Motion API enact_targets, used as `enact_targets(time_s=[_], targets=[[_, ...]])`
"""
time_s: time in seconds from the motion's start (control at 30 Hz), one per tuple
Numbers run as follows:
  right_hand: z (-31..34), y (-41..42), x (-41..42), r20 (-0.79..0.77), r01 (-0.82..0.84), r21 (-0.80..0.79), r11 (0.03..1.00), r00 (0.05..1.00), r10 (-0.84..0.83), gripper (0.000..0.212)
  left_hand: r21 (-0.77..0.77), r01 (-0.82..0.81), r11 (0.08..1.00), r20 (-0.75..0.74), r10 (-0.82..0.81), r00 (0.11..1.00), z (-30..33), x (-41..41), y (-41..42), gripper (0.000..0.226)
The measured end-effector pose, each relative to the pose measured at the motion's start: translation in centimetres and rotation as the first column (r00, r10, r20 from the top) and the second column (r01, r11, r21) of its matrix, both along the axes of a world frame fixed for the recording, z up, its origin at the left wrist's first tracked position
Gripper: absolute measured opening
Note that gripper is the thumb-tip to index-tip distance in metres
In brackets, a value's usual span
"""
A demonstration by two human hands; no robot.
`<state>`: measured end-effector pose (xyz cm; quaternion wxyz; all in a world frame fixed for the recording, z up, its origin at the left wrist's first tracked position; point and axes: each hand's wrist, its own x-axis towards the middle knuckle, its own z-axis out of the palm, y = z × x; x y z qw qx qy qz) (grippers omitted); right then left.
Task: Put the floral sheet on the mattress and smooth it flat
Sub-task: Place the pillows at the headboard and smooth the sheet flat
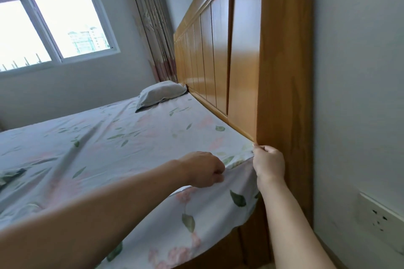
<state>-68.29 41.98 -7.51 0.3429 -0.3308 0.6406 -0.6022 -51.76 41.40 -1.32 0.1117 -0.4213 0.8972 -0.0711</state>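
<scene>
Currently the floral sheet (135, 137) is spread over the mattress, which is itself hidden beneath it. The near corner is being worked at the headboard (218, 54). A flap of the sheet is draped over the near side of the bed, hanging loose down to the wooden frame.

The sheet's edge is pinched by the right hand (270, 164) right at the corner where the headboard post meets the mattress; its fingers (259, 148) are curled on the fabric. The fold at the mattress edge, just beside that, is gripped by the left hand (204, 169), fingers clenched on the cloth. Both hands are close together, with the corner fabric bunched between them.

Step judged: corner being seated or tucked; smoothing not yet done. Long diagonal creases are seen across the middle of the sheet, and a rumpled patch at the far left edge.

Risks:
- If the corner is pulled too hard, the far side is likely dragged off its edge, since nothing visible anchors it there.
- The gap between headboard and mattress looks tight; fabric could be jammed or left bunched.
- Creases may be locked in if the corner is fixed before the middle is flattened.
- The pillow (161, 94) lies on the sheet at the far headboard end; a wrinkle could be pinned under it.

Beyond the bed: a window (54, 17), a curtain (150, 17), a wall socket (381, 218).
</scene>
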Motion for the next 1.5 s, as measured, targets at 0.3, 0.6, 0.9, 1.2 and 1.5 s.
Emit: enact_targets(time_s=[0.3,0.6,0.9,1.2,1.5], targets=[[-2.5,0.4,-0.6,-0.058,-0.005,0.097,0.995,0.998,0.010,0.033,0.015,-0.001,1.000,0.072,0.000,0.997,-2.2,-0.6,-0.1,0.027],[-4.2,0.6,-0.8,-0.229,-0.003,0.195,0.981,0.972,0.048,0.038,0.058,0.040,0.997,0.073,-0.045,0.996,-4.4,-0.5,-0.7,0.025],[-4.9,1.0,-0.1,-0.438,0.108,0.271,0.956,0.899,0.023,0.040,0.051,0.080,0.995,0.044,-0.083,0.996,-5.8,-0.1,-0.8,0.022],[-2.7,1.1,2.9,-0.577,0.065,-0.313,0.948,0.779,-0.244,0.012,0.305,-0.122,0.945,-0.286,0.213,0.934,-2.6,4.6,-1.8,0.018],[-1.2,-0.2,16.2,-0.825,-0.574,0.124,0.810,0.394,0.405,0.037,0.143,-0.389,0.910,0.002,0.393,0.919,-2.3,19.2,-2.3,0.011]])
